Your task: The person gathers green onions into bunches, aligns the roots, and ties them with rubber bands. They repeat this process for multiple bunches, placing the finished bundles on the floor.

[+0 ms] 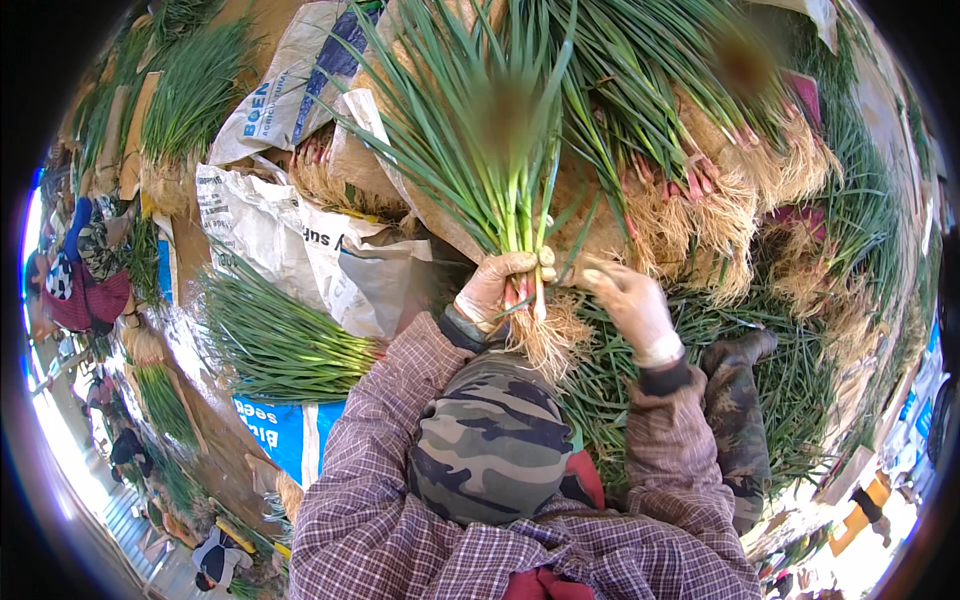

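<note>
My left hand [499,289], in a pale glove, grips a bunch of green onions [517,202] near the base. The long green leaves fan away from me. Below the fist hang the reddish-white stem bases and tangled tan roots [551,341]. Just right of the bunch is my gloved right hand [630,304], its fingers bent and blurred. A thin green leaf passes close to its fingertips, but whether they pinch it is unclear. A camouflage-covered knee [491,439] sits right under the roots.
More onion bunches [697,176] lie on brown sacking at upper right, roots towards me. At left are white printed sacks [300,240] and another pile of onions [292,330] by a blue bag [281,431]. Loose leaves [787,390] cover the ground at right. Other people [86,277] sit far left.
</note>
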Available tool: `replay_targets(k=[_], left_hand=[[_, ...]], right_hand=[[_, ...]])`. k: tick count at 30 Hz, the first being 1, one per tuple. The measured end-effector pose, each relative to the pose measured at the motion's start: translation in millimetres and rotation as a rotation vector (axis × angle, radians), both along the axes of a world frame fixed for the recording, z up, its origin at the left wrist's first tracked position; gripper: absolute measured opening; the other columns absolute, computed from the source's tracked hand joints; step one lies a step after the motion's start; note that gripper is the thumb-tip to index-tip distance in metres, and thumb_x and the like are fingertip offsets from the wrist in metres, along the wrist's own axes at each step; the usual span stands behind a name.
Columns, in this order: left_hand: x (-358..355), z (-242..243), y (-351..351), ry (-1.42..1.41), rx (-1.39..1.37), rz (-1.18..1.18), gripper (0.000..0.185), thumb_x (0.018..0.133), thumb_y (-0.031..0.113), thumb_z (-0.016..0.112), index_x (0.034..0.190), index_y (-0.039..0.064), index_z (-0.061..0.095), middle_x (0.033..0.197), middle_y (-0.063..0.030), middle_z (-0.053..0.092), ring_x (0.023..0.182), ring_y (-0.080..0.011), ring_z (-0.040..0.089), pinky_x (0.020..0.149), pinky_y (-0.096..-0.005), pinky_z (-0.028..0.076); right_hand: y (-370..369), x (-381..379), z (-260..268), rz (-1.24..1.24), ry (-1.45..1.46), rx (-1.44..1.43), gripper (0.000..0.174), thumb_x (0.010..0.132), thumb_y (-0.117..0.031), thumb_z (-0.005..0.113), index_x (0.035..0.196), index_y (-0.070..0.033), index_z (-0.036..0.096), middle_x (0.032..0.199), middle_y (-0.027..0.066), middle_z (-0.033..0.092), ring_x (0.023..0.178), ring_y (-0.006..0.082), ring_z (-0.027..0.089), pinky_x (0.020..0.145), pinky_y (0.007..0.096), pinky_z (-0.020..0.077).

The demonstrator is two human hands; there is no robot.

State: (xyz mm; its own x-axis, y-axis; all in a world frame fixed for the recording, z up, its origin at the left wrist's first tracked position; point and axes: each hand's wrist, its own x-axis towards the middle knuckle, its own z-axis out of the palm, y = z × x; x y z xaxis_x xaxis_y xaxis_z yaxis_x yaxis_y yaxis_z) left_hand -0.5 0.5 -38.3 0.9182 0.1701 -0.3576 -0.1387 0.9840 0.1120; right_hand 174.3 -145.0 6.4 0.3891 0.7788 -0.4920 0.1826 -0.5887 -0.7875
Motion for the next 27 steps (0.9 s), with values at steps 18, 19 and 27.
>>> replay_targets(k=[18,19,27], left_hand=[[-6.7,13.3,9.7,0.191,0.136,-0.059,0.027,0.085,0.022,0.061,0.099,-0.001,0.062,0.081,-0.0087,0.065,0.072,-0.0211,0.065,0.057,-0.0346,0.057],[-12.6,13.3,10.4,0.156,0.139,-0.091,0.028,0.085,0.023,0.061,0.100,0.000,0.062,0.081,-0.0080,0.064,0.076,-0.0203,0.065,0.060,-0.0351,0.057],[4.5,19.3,1.0,0.011,0.027,0.134,0.041,0.084,0.007,0.061,0.124,0.001,0.049,0.090,-0.0095,0.062,0.080,-0.0226,0.063,0.071,-0.0365,0.057]], right_hand=[[-67.3,15.5,-42.0,0.597,-0.385,-0.453,0.040,0.091,-0.041,0.060,0.115,-0.010,0.067,0.102,0.0164,0.069,0.090,0.0283,0.068,0.081,0.0381,0.0542],[-73.6,14.3,-32.3,0.510,-0.437,-0.209,0.039,0.091,-0.040,0.060,0.115,-0.010,0.067,0.105,0.0159,0.069,0.092,0.0274,0.068,0.083,0.0365,0.0544],[6.6,43.3,-56.7,0.100,-0.860,-0.231,0.025,0.086,-0.027,0.063,0.104,-0.011,0.067,0.090,0.0102,0.067,0.082,0.0283,0.066,0.071,0.0372,0.0529]])
